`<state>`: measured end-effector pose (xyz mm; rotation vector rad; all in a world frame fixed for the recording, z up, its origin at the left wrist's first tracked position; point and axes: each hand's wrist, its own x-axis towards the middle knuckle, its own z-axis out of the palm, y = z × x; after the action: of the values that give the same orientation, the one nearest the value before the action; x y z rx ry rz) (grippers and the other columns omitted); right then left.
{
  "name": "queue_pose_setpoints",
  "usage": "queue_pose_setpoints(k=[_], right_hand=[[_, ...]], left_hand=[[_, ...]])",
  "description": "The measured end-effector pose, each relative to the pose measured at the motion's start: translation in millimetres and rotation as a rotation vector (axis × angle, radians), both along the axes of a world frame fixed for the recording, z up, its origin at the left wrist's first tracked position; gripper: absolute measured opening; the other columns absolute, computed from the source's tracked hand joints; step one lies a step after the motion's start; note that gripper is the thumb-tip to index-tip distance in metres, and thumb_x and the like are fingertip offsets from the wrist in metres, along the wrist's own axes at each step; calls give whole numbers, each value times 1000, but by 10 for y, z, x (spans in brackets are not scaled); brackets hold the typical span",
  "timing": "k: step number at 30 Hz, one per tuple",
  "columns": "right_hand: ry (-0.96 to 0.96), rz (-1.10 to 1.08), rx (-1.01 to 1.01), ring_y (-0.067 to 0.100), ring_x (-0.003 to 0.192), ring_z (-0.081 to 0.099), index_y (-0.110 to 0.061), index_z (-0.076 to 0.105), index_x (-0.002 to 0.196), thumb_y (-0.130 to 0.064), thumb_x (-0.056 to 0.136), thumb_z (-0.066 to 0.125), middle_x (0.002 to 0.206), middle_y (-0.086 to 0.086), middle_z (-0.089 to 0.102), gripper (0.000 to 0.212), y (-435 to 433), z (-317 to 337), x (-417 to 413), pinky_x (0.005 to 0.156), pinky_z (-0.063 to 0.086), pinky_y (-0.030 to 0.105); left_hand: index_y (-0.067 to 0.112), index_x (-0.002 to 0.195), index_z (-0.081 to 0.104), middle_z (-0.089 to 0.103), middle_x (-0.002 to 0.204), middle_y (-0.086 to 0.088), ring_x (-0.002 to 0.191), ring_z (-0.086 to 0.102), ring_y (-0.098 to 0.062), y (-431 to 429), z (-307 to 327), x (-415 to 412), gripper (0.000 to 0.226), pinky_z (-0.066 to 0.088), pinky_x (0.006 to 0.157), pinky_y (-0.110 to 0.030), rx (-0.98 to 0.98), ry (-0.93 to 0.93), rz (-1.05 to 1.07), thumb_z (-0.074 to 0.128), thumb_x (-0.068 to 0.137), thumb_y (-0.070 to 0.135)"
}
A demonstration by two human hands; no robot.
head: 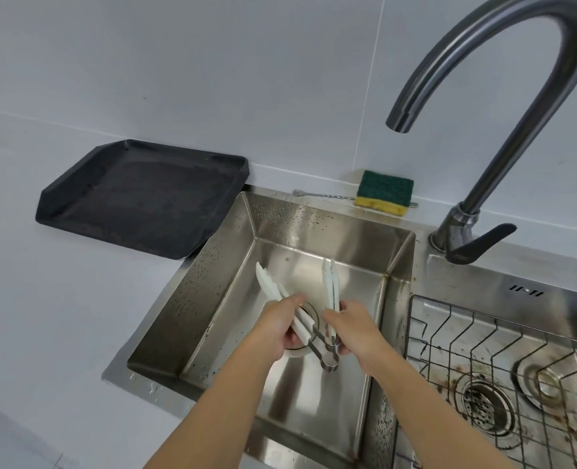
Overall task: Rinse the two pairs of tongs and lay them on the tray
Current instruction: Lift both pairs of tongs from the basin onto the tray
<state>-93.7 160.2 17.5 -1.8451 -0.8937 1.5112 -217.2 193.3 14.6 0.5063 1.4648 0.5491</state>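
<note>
Both of my hands are down inside the left steel sink basin (212, 272), each holding one pair of white-tipped tongs. My left hand (280, 324) grips the left tongs (270, 286), whose white tips point up and to the left. My right hand (356, 328) grips the right tongs (330, 282), which stand nearly upright with tips pressed together. The metal hinge ends of both pairs cross between my hands. The black tray (77, 204) lies on the counter to the left of the sink. No water runs from the faucet (483, 62).
A green and yellow sponge (383, 192) and a thin metal rod (320, 195) lie on the sink's back ledge. The faucet lever (479, 242) sits at the right. A wire rack (503, 360) covers the stained right basin. White counter lies at the left.
</note>
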Motion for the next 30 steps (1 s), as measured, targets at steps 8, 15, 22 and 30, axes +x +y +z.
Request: queue_pose_setpoints(k=[8, 15, 22, 30], right_hand=[[-54, -26, 210, 21, 58, 49, -5, 55, 94, -12, 82, 51, 68, 5, 51, 15, 143, 350, -207, 54, 43, 31], [-388, 101, 372, 13, 60, 50, -11, 50, 95, -19, 84, 51, 71, 0, 54, 13, 299, 607, -499, 53, 40, 27], [-484, 34, 361, 12, 56, 48, -9, 49, 104, -19, 86, 50, 68, -1, 52, 20, 602, 719, -1155, 50, 38, 25], [-432, -66, 361, 11, 55, 46, -7, 50, 95, -14, 86, 51, 71, 0, 53, 12, 1073, 801, -2073, 48, 39, 23]], left_hand=[[5, 92, 53, 58, 87, -14, 64, 54, -18, 72, 481, -316, 10, 42, 50, -23, 235, -51, -14, 47, 96, 12], [8, 87, 52, 61, 85, -15, 77, 55, -26, 262, 756, -619, 14, 43, 65, -31, 406, 19, -136, 45, 98, 13], [4, 94, 54, 66, 80, -9, 74, 55, -22, 706, 801, -1260, 15, 46, 64, -30, 451, 1, -238, 46, 98, 17], [7, 105, 54, 69, 91, -9, 74, 60, -16, 1298, 881, -2098, 16, 45, 61, -24, 446, 4, -276, 46, 98, 19]])
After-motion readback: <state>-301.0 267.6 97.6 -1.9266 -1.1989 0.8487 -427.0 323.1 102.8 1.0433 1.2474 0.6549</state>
